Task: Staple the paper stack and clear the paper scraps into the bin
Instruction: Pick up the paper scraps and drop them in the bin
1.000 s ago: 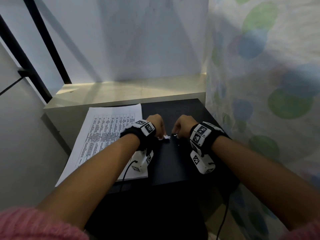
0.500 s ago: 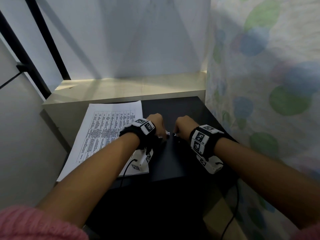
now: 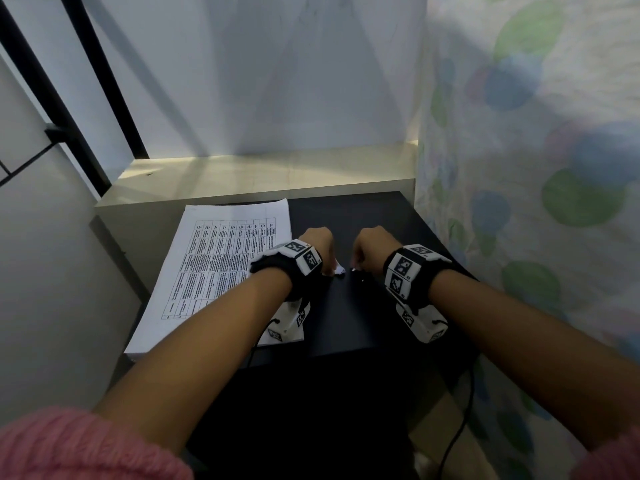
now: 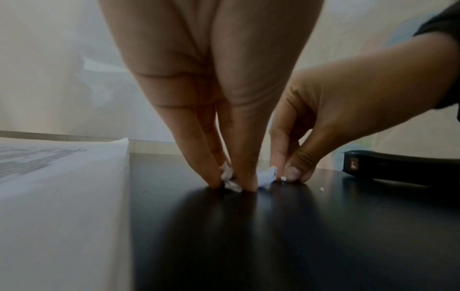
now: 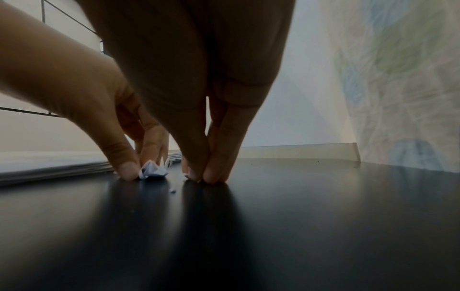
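Little has shifted since a second ago; left hand [image 4: 224, 110] pinches crumpled white paper scraps [image 4: 230, 178] on black tabletop [image 4: 273, 236]; right hand [image 5: 199, 98] pinches a tiny fleck; I judge them featherlight, crushable, best fingertip-pinched.

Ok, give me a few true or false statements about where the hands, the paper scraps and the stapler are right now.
1. The left hand pinches a crumpled paper scrap against the black table. True.
2. The right hand grips the stapler. False: the stapler lies untouched on the table beside it; the right fingertips pinch at a tiny scrap.
3. The paper stack lies left of both hands. True.
4. Both hands are raised off the table. False: their fingertips touch it.
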`<state>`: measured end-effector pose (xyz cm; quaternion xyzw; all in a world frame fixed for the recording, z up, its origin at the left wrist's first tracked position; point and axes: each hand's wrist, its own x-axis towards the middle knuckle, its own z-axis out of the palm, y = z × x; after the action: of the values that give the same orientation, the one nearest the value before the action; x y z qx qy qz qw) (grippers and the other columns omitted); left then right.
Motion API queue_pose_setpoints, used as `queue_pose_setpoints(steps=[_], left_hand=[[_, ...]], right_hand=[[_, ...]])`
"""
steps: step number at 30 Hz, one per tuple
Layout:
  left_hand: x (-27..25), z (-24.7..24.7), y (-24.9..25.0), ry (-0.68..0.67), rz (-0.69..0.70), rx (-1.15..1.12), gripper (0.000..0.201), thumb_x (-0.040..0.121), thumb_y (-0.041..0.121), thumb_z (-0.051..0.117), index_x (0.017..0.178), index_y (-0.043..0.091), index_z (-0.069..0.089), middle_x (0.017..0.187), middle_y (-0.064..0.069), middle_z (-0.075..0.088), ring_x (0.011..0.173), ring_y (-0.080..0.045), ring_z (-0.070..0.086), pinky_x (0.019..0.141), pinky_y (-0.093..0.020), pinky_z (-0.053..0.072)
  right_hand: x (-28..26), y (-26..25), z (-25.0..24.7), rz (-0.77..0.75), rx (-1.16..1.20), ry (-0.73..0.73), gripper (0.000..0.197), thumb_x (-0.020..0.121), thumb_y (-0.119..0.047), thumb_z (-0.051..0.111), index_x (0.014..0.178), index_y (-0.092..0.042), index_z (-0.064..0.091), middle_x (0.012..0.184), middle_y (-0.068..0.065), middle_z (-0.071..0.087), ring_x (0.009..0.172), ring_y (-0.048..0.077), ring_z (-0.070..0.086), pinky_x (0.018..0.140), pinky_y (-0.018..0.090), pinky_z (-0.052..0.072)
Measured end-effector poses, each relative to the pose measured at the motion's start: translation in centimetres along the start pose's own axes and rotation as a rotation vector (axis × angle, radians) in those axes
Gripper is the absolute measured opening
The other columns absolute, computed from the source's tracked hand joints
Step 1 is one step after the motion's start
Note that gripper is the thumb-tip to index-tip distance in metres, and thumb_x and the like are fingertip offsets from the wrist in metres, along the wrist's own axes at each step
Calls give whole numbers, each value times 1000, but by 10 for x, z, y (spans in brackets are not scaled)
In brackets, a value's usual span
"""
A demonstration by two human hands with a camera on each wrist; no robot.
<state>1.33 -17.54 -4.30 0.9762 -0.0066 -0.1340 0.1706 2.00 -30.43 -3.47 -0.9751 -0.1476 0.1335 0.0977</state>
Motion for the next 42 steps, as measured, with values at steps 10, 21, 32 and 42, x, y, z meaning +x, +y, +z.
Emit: queue_pose_setpoints(steps=[10, 21, 32, 42], left_hand=[[-2, 0, 3, 11, -25, 15, 37, 73, 23, 77, 104, 3, 72, 109, -14, 71, 102, -28, 67, 86, -32, 54], [7, -1, -3, -22, 14, 12, 35, 69, 23, 80, 98, 5, 75, 106, -11, 73, 99, -25, 69, 91, -36, 56], [10, -1, 18, -33, 67, 30, 36, 73, 22, 77, 103, 2, 73, 110, -14, 71, 103, -28, 67, 93, -36, 54], [2, -1, 23, -65, 206, 129, 49, 72, 6, 75, 118, 9, 59, 123, -9, 64, 112, -27, 61, 90, -32, 49]], right_hand=[[-3, -6, 8, -15, -90, -62, 23, 87, -5, 57, 108, -6, 66, 118, 14, 65, 110, 30, 61, 96, 36, 50], [-5, 15, -15, 21, 121, 2, 30, 93, -2, 46, 120, -3, 59, 132, 12, 56, 124, 26, 52, 100, 27, 39], [-6, 18, -8, 57, 155, 9, 22, 88, -6, 60, 108, -5, 69, 119, 11, 67, 112, 25, 62, 97, 29, 46], [-13, 27, -12, 127, 319, 52, 31, 81, 0, 66, 62, -21, 54, 100, 15, 74, 92, 26, 72, 88, 32, 56]])
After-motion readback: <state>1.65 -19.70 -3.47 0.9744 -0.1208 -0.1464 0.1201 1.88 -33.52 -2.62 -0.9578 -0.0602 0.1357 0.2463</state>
